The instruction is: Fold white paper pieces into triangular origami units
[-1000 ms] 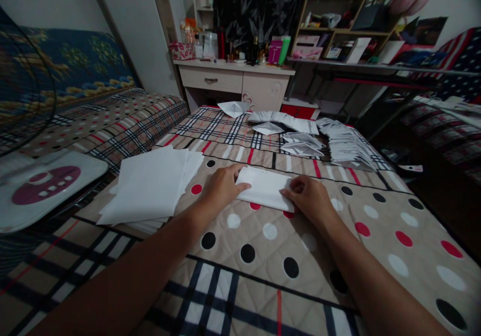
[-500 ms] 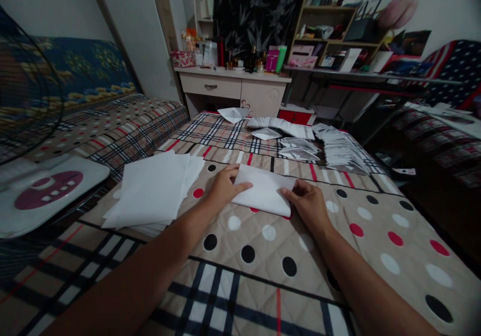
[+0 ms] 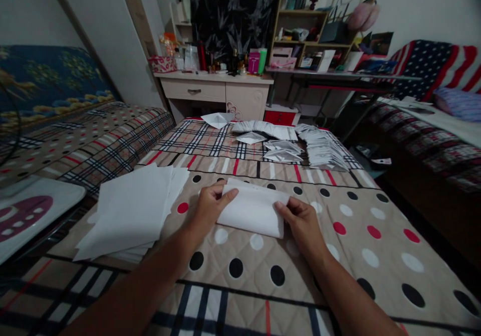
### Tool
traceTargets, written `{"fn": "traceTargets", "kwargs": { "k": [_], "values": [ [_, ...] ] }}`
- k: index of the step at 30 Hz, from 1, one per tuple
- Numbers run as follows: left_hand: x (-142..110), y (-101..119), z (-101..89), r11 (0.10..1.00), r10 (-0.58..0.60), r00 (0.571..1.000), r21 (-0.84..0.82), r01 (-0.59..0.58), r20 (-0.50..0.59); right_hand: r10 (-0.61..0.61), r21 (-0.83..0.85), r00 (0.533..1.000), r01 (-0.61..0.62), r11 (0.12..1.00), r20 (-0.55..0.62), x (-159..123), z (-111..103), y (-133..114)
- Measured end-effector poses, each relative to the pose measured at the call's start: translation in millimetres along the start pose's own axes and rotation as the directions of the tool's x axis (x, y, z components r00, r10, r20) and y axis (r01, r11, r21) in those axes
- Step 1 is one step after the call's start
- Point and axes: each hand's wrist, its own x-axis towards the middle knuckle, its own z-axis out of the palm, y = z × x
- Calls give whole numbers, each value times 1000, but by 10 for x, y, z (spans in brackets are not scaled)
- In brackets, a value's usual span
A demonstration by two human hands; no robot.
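Observation:
Between my hands is a folded sheet of white paper (image 3: pixel 253 208), its long edges running left to right just over the dotted bedspread (image 3: pixel 248 253). My left hand (image 3: pixel 212 203) pinches its left end, thumb on top and fingers behind. At the right end, my right hand (image 3: pixel 300 218) grips the paper the same way, thumb on the near face. A stack of loose white paper sheets (image 3: pixel 128 208) lies to the left of my left hand, its edges uneven.
Rows of folded white paper pieces (image 3: pixel 325 148) lie at the bed's far side, with several separate folded pieces (image 3: pixel 283 150) beside them. A white dresser (image 3: pixel 210 90) stands beyond the bed. At left is a white lid-like panel with a purple patch (image 3: pixel 37 210).
The folded paper shows a taller face now and has come nearer to me, still held at both ends. The camera view has turned slightly to the right.

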Motion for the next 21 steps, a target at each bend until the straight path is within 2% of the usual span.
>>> {"fn": "traceTargets", "kwargs": {
  "k": [6, 11, 16, 21],
  "values": [
    [52, -80, -64, 1000, 9, 1000, -3, -9, 4, 9, -40, 1000, -8, 999, 11, 40, -18, 19],
    [59, -146, -62, 998, -68, 997, 2, 68, -44, -66, -39, 994, 63, 997, -86, 75, -1, 50],
    [40, -122, -45, 996, -84, 994, 5, 85, -73, -89, -2, 983, 90, 996, -161, 63, 14, 51],
    [19, -67, -16, 998, -63, 993, 5, 64, -102, -72, -24, 988, 69, 997, -138, 46, 26, 15]
  ]
}}
